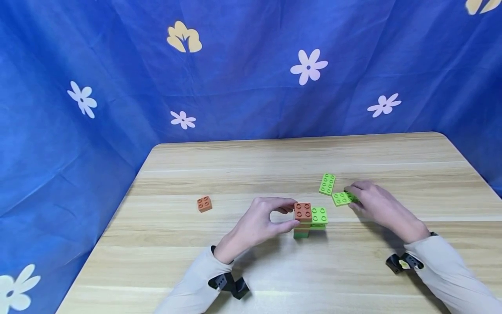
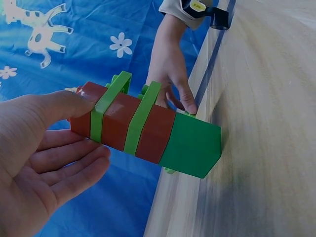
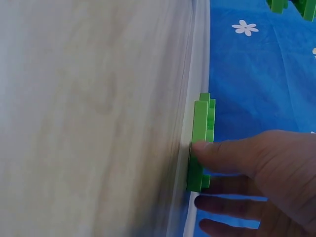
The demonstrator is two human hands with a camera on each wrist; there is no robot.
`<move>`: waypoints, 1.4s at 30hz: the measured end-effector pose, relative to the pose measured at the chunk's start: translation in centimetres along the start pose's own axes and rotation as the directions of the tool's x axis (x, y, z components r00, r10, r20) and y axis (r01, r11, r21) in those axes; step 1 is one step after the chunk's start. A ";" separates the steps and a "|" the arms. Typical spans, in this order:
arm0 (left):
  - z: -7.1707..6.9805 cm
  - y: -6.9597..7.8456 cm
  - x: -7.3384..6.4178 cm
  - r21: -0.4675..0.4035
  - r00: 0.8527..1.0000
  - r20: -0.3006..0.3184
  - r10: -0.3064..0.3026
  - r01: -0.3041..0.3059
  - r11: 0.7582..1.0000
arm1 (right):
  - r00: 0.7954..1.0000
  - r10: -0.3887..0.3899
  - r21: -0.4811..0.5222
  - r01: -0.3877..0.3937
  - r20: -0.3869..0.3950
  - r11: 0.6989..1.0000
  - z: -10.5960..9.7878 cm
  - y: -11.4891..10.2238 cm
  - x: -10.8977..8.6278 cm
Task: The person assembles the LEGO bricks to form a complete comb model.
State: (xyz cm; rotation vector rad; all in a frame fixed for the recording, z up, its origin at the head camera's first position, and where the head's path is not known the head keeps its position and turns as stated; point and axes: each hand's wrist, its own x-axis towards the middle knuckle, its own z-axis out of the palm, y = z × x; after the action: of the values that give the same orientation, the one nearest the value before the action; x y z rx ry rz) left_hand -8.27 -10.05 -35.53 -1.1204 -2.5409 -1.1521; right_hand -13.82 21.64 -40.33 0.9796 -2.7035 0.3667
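Observation:
A tower of toy building bricks (image 1: 303, 212) stands on the table, with a dark green brick (image 2: 191, 148) at its base. Above that, reddish-brown bricks (image 2: 118, 121) alternate with thin lime-green plates, which jut out to the right in the head view. My left hand (image 1: 256, 221) holds the tower near its top, thumb on one side and fingers on the other. To the right, my right hand (image 1: 374, 205) pinches a lime-green studded plate (image 3: 199, 126) at the tabletop, covering one end of it in the head view.
Just beyond the pinched plate lies another lime-green plate (image 1: 327, 184). A single reddish-brown brick (image 1: 204, 203) sits farther left on the wooden table (image 1: 243, 165). Behind the table hangs a blue flowered cloth (image 1: 243, 87).

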 end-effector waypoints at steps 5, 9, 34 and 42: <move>-0.1 0.1 0.0 -0.006 1.000 -0.001 -0.001 0.001 1.000 | 1.000 -0.001 -0.008 0.001 0.011 1.000 0.0 -0.1 -0.2; 0.0 0.0 0.2 -0.002 1.000 -0.004 0.002 -0.002 1.000 | 0.999 0.031 0.019 -0.032 0.037 0.999 0.0 -0.2 -0.3; 0.0 -0.2 0.3 0.023 0.999 -0.010 0.043 -0.043 0.999 | 0.990 -0.021 0.026 0.025 -0.138 0.999 -1.2 -1.5 0.0; 0.0 -0.2 0.4 0.051 0.997 -0.016 0.071 -0.070 0.996 | 0.974 -0.074 0.017 0.079 -0.213 0.997 -2.4 -2.3 0.3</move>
State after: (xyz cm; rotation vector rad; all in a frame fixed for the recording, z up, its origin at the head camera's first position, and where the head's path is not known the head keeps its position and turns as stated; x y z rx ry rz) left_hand -8.69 -9.93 -35.52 -1.1725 -2.4808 -1.0708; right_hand -12.21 20.55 -37.67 0.9874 -2.4687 0.4633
